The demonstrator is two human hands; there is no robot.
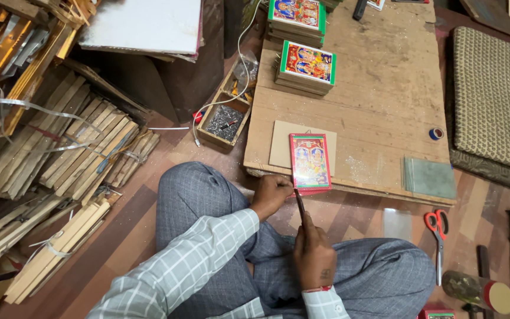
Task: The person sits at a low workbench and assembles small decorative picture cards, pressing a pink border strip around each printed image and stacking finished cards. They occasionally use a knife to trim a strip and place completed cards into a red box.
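Workshop floor, patterned in brown tones, with a low wooden bench (379, 88) set on it; a person sits cross-legged at the bench's near edge.

Right hand (314, 257): fingers closed around the handle of a slim dark tool (299, 202), its upper end reaching the lower edge of a red-framed picture (310, 162). Kind of tool cannot be told.

Left hand (271, 195): fingers curled in a loose fist at the bench's near edge, just beside the picture's lower left corner; whether it grips anything cannot be told.

Red-framed picture: lies flat at the bench's near edge, partly overhanging, on a tan cardboard sheet (281, 145).

On the bench, farther out: two stacks of green-edged framed pictures (306, 66), a pile of pale green glass panes (429, 177) at the near right corner, a small blue tape roll (436, 133).

On the floor, right of the knees: red-handled scissors (438, 227).

Left of the bench: a wooden tray of small nails (224, 123) with a white cable running over it.

Far left: bundles of wooden moulding strips (72, 159), stacked.

Far right: a woven mat (494, 94).
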